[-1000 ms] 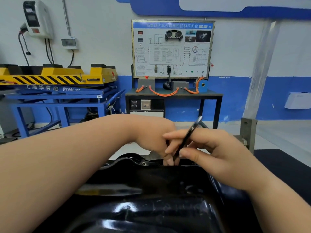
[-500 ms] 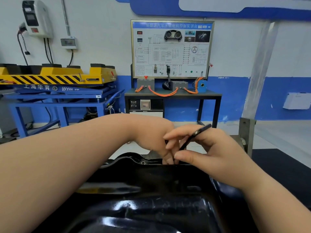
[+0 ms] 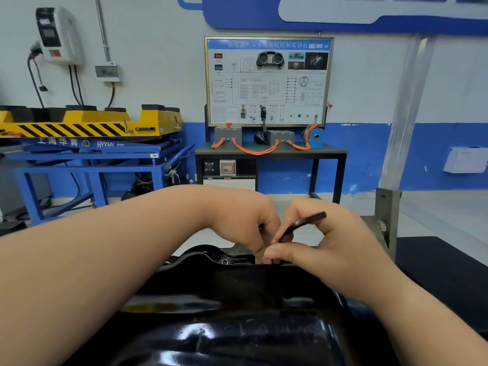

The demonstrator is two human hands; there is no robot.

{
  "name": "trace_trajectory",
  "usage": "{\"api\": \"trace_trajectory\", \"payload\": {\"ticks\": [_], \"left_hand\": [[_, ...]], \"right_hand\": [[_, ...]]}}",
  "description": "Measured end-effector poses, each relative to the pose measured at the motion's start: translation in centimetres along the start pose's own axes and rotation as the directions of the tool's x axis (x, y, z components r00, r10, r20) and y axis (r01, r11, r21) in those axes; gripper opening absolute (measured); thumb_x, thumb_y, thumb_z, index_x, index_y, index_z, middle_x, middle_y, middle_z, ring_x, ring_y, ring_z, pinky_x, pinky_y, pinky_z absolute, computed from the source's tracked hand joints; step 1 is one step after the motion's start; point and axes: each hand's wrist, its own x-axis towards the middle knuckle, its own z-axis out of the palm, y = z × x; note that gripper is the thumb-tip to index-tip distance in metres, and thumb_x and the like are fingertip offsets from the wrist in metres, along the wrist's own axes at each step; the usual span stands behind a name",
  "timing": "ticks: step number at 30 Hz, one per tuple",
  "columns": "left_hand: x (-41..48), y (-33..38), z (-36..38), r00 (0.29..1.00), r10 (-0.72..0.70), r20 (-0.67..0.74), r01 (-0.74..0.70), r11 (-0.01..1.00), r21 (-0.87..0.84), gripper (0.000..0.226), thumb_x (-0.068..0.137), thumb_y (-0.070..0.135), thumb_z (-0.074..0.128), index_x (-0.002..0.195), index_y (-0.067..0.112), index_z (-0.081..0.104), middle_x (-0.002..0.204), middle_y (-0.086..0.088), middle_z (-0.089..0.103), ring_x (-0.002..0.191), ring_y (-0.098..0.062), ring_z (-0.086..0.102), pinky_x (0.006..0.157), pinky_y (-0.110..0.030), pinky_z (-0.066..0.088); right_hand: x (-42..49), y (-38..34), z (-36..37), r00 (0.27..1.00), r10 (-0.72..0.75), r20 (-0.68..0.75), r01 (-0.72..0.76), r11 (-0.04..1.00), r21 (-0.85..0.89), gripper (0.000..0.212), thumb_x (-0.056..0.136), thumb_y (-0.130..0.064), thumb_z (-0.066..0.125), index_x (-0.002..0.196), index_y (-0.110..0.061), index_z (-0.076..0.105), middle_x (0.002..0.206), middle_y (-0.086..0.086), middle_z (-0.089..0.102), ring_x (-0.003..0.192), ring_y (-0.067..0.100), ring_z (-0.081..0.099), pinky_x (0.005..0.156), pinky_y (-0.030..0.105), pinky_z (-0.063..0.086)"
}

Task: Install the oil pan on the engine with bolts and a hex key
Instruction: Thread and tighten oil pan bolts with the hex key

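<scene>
A glossy black oil pan point(image 3: 237, 326), smooth and rounded with bright glints, filled the near foreground, its bolt flange at the far edge. Far left stood a yellow lift table point(image 3: 79, 125) with black hazard stripes on a blue steel frame lettered "上海华育". Beyond the hands, a framed training board point(image 3: 268, 80) headed "新能源汽车永磁电机控制实训台" showed wiring diagrams above a dark worktop point(image 3: 330, 150) strung with orange cables point(image 3: 250, 150). The left hand point(image 3: 245, 225) curled its fingers down onto the pan's far rim; whether it grasped anything could not be told. The right hand point(image 3: 332, 247), touching it, pinched a thin black hex key point(image 3: 303, 225), tilted up to the right over the flange.
</scene>
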Motion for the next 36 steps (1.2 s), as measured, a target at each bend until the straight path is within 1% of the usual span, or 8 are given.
{"api": "trace_trajectory", "payload": {"ticks": [3, 6, 14, 17, 21, 24, 31, 36], "left_hand": [[0.0, 0.1, -0.2, 1.000, 0.027, -0.016, -0.026, 0.999, 0.022, 0.032, 0.082, 0.014, 0.065, 0.059, 0.034, 0.055, 0.045, 0.023, 0.055, 0.050, 0.009, 0.049, 0.051, -0.003, 0.033], [0.0, 0.2, -0.2, 0.999, 0.050, -0.011, -0.050, 0.998, 0.029, 0.024, 0.084, 0.015, 0.065, 0.066, 0.031, 0.061, 0.047, 0.023, 0.053, 0.054, 0.015, 0.049, 0.055, 0.000, 0.033], [-0.1, 0.1, -0.1, 0.998, 0.045, -0.038, -0.046, 0.998, -0.040, 0.040, 0.081, 0.018, 0.071, 0.052, 0.038, 0.053, 0.044, 0.017, 0.053, 0.044, 0.005, 0.047, 0.049, -0.003, 0.032], [-0.1, 0.2, -0.1, 0.998, 0.035, -0.057, -0.036, 0.999, -0.032, 0.043, 0.079, 0.021, 0.072, 0.045, 0.042, 0.055, 0.045, 0.019, 0.050, 0.048, 0.001, 0.045, 0.050, -0.007, 0.032], [-0.1, 0.3, -0.2, 0.998, 0.028, -0.063, -0.028, 1.000, 0.002, 0.043, 0.080, 0.017, 0.071, 0.045, 0.036, 0.055, 0.039, 0.021, 0.048, 0.045, 0.004, 0.045, 0.049, -0.007, 0.032], [-0.1, 0.2, -0.2, 0.998, 0.038, -0.054, -0.037, 0.999, 0.023, 0.045, 0.082, 0.016, 0.069, 0.045, 0.036, 0.051, 0.038, 0.026, 0.048, 0.046, 0.012, 0.047, 0.048, -0.002, 0.032], [-0.2, 0.2, -0.2, 0.996, 0.067, -0.052, -0.068, 0.997, -0.025, 0.040, 0.081, 0.014, 0.070, 0.057, 0.042, 0.053, 0.044, 0.027, 0.052, 0.049, 0.012, 0.049, 0.053, -0.002, 0.032], [0.0, 0.1, -0.1, 0.997, 0.048, -0.055, -0.049, 0.999, -0.017, 0.035, 0.080, 0.019, 0.071, 0.058, 0.041, 0.054, 0.045, 0.025, 0.051, 0.050, 0.008, 0.047, 0.051, -0.004, 0.032]], "right_hand": [[-0.1, 0.0, -0.2, 0.998, -0.003, 0.070, -0.002, 0.998, 0.064, 0.012, 0.077, -0.018, 0.071, 0.087, -0.024, 0.067, 0.085, -0.012, 0.065, 0.086, 0.007, 0.061, 0.078, 0.013, 0.045], [-0.3, 0.0, -0.9, 0.987, -0.024, 0.156, 0.016, 0.998, 0.053, 0.024, 0.084, -0.012, 0.059, 0.102, -0.025, 0.069, 0.095, -0.015, 0.067, 0.097, 0.009, 0.062, 0.084, 0.019, 0.047], [-0.2, 0.0, -0.5, 1.000, -0.005, 0.000, 0.005, 1.000, 0.020, 0.003, 0.073, -0.017, 0.076, 0.075, -0.016, 0.075, 0.073, -0.009, 0.072, 0.074, 0.003, 0.065, 0.077, 0.019, 0.049], [0.0, -0.1, 0.3, 0.998, 0.006, -0.066, -0.005, 1.000, 0.009, 0.019, 0.067, -0.030, 0.075, 0.067, -0.011, 0.069, 0.066, -0.010, 0.067, 0.068, 0.004, 0.062, 0.066, 0.016, 0.047], [0.2, 0.1, 0.0, 1.000, 0.018, 0.025, -0.019, 0.997, 0.073, 0.008, 0.074, -0.024, 0.071, 0.081, -0.021, 0.070, 0.081, -0.011, 0.068, 0.080, 0.004, 0.064, 0.074, 0.013, 0.046], [-0.2, 0.3, -0.9, 0.987, 0.031, 0.159, -0.060, 0.983, 0.176, 0.023, 0.083, -0.013, 0.061, 0.102, -0.023, 0.069, 0.099, -0.014, 0.070, 0.095, 0.007, 0.066, 0.082, 0.018, 0.051], [-0.1, 0.1, -0.5, 0.998, -0.014, 0.064, 0.009, 0.996, 0.085, 0.007, 0.074, -0.012, 0.071, 0.080, -0.010, 0.074, 0.079, -0.012, 0.071, 0.075, 0.002, 0.067, 0.069, 0.011, 0.049], [0.2, -0.1, -0.1, 1.000, -0.018, -0.004, 0.018, 1.000, -0.001, 0.020, 0.070, -0.026, 0.073, 0.072, -0.007, 0.065, 0.074, -0.006, 0.065, 0.074, 0.011, 0.061, 0.069, 0.023, 0.047]]}}
